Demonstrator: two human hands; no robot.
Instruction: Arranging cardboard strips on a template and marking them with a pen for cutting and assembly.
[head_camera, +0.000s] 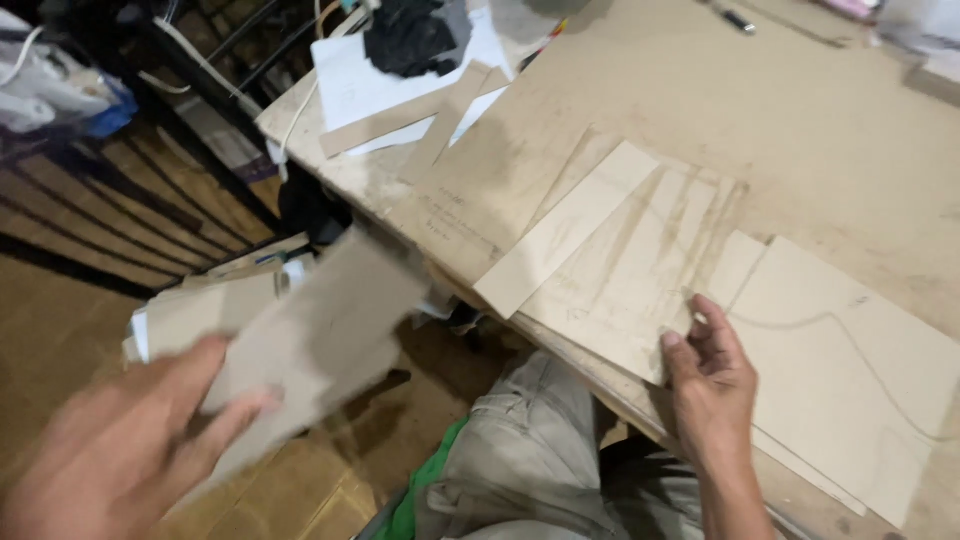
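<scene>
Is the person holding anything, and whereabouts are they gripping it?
The left hand grips a blurred cardboard sheet by its lower end. The right hand only rests fingertips on a flat cardboard piece.

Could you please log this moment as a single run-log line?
left hand: holds cardboard sheet off-table, blurred | right hand: fingertips on flat cardboard panel at workbench edge

Grey-brown card sheet (325, 335), flat and roughly rectangular, blurred; held off the worktop's (800, 140) near edge, tilted, its lower end pinched in the left hand (130, 450). Pale tan sheet (625, 280), streaked with darker marks, lying flat on the worktop; its near corner rests at the edge under the right hand's (712, 375) fingertips. A narrow tan strip (565, 228) lies slantwise across its left part.
</scene>
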